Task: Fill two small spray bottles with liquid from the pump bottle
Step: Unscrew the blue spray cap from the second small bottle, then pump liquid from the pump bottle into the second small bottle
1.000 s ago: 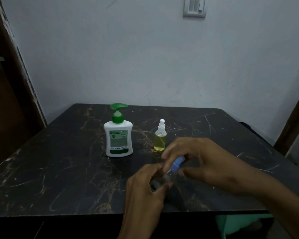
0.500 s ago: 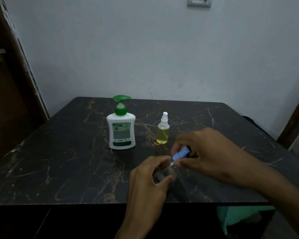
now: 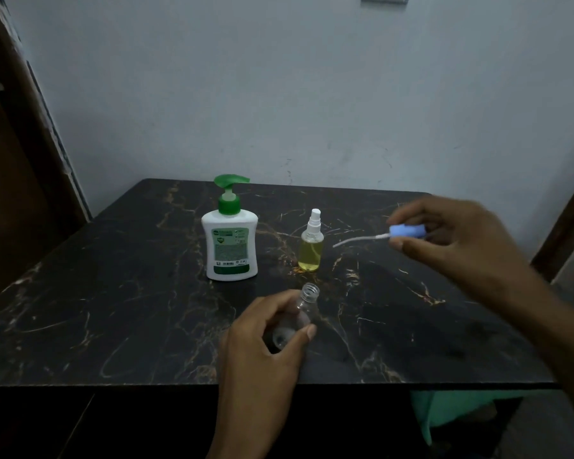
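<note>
A white pump bottle [image 3: 230,243] with a green pump head stands mid-table. Just right of it stands a small spray bottle [image 3: 311,242] holding yellow liquid, its white sprayer on. My left hand [image 3: 262,339] grips a clear small bottle [image 3: 300,309] near the table's front; its threaded neck is uncovered and tilts up to the right. My right hand [image 3: 454,236] is raised to the right and pinches the blue spray cap [image 3: 406,231], whose thin white dip tube points left, free of the bottle.
The dark marbled table [image 3: 113,309] stands against a pale wall. A brown door frame [image 3: 24,134] is on the left. Something green [image 3: 444,412] shows below the table's front edge at the right.
My right hand has lifted the blue spray cap out of the clear bottle and carried it up and to the right. The left hand still holds the bottle.
</note>
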The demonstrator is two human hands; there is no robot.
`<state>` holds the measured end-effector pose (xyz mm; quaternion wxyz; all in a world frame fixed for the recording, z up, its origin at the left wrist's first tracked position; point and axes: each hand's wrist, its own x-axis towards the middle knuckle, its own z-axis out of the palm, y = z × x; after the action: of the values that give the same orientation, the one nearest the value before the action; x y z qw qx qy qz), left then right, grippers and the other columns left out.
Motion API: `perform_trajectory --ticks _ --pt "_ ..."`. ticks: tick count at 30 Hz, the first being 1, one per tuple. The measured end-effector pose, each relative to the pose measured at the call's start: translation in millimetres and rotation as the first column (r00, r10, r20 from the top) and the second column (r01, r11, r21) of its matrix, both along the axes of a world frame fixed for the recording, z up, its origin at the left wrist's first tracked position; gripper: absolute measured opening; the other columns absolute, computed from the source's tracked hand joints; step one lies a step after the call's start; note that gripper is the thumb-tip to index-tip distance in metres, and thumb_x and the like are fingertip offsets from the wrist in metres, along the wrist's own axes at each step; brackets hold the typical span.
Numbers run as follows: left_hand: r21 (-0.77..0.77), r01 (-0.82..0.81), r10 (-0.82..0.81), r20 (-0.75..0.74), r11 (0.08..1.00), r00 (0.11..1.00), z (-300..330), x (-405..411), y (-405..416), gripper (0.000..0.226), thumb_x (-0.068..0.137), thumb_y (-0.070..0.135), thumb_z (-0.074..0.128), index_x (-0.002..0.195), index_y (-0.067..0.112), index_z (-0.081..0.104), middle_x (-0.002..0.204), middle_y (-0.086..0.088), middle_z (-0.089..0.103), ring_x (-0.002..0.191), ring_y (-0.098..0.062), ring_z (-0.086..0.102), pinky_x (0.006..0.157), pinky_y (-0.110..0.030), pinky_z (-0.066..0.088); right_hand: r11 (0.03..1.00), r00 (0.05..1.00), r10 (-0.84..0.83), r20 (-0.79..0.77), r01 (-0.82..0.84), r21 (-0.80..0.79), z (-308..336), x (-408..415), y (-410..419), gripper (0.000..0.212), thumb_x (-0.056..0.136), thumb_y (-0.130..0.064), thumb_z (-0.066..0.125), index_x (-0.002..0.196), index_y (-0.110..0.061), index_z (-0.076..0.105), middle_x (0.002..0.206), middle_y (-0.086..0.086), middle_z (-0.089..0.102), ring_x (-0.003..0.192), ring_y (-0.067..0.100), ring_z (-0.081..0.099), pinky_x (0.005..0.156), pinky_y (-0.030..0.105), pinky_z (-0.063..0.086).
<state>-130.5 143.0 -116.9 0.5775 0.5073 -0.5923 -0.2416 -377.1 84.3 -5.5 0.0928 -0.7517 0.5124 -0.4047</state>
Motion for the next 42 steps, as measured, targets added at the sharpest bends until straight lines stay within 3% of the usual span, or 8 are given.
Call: perform_trajectory --ticks 4,9,15,25,29,32,38,42 --pt "-0.006 -0.001 0.001 -0.037 1.000 0.999 -1 4 7 0.047 0.075 0.000 0.087 0.102 0.038 0.077 0.096 0.015 0.077 0.091 -0.006 0.074 0.080 -0.023 0.059 0.989 0.992 -0.068 0.106 0.053 0.139 -55 32 -23 0.016 0.081 -0.026 0.085 0.091 -0.033 0.074 0.085 -0.014 0.075 0.079 -0.002 0.071 0.074 0.027 0.063" --pt "-0.047 -0.009 0.008 -0.021 0.999 1.000 -6 12 13 0.045 0.074 0.003 0.089 0.105 0.035 0.078 0.100 0.015 0.078 0.093 -0.004 0.075 0.080 -0.015 0.056 0.973 0.987 -0.131 0.098 0.109 0.202 -92 73 -42 0.021 0.078 -0.018 0.087 0.089 -0.029 0.072 0.083 -0.015 0.073 0.079 -0.001 0.068 0.079 0.030 0.062" --pt "-0.060 0.009 -0.013 -0.067 0.998 0.998 -10 16 16 0.041 0.072 0.009 0.085 0.107 0.031 0.079 0.101 0.009 0.079 0.093 -0.009 0.076 0.079 -0.020 0.058 0.974 0.986 -0.164 0.000 0.162 0.157 -103 92 -57 0.017 0.082 -0.015 0.079 0.090 -0.028 0.071 0.082 -0.017 0.070 0.079 -0.001 0.066 0.076 0.028 0.057" --pt "-0.057 0.034 -0.038 -0.061 0.998 0.997 -14 15 14 0.038 0.070 0.017 0.080 0.106 0.030 0.080 0.103 0.008 0.078 0.095 -0.011 0.076 0.082 -0.022 0.058 0.972 0.977 -0.209 -0.038 0.212 0.103 -113 91 -65 0.026 0.080 -0.049 0.082 0.081 -0.029 0.064 0.073 -0.015 0.068 0.072 0.002 0.064 0.069 0.033 0.055" --pt "-0.050 0.020 -0.024 -0.078 0.999 0.997 -14 17 13 0.037 0.070 0.019 0.081 0.106 0.028 0.080 0.104 0.009 0.079 0.097 -0.010 0.076 0.084 -0.021 0.058 0.977 0.977 -0.198 -0.074 0.203 0.062 -103 85 -46 0.019 0.083 -0.042 0.081 0.087 -0.031 0.067 0.081 -0.018 0.067 0.079 0.000 0.063 0.074 0.033 0.057" --pt "-0.058 -0.014 0.007 -0.119 0.998 0.993 -11 18 10 0.036 0.071 0.017 0.082 0.105 0.027 0.079 0.103 0.007 0.079 0.094 -0.009 0.076 0.083 -0.019 0.058 0.995 0.996 -0.092 0.003 0.092 0.028 -94 84 -13 0.015 0.085 -0.028 0.079 0.095 -0.032 0.069 0.088 -0.019 0.069 0.085 0.001 0.065 0.078 0.028 0.054" --pt "-0.063 -0.104 0.095 -0.136 0.993 0.986 -5 15 -2 0.038 0.077 0.010 0.091 0.110 0.025 0.079 0.110 0.011 0.076 0.102 -0.009 0.074 0.085 -0.027 0.059 0.927 0.949 0.280 0.146 -0.307 0.215 -95 95 44 0.059 0.087 -0.022 0.080 0.138 -0.038 0.054 0.132 -0.022 0.063 0.122 -0.001 0.062 0.098 0.021 0.051" --pt "-0.069 -0.103 0.096 -0.099 0.992 0.990 1 3 -3 0.042 0.078 0.008 0.087 0.112 0.031 0.078 0.112 0.017 0.073 0.105 -0.002 0.071 0.084 -0.014 0.054 0.924 0.931 0.300 0.207 -0.338 0.178 -96 109 40 0.050 0.091 -0.012 0.075 0.131 -0.036 0.056 0.117 -0.021 0.071 0.105 0.000 0.071 0.089 0.025 0.055"
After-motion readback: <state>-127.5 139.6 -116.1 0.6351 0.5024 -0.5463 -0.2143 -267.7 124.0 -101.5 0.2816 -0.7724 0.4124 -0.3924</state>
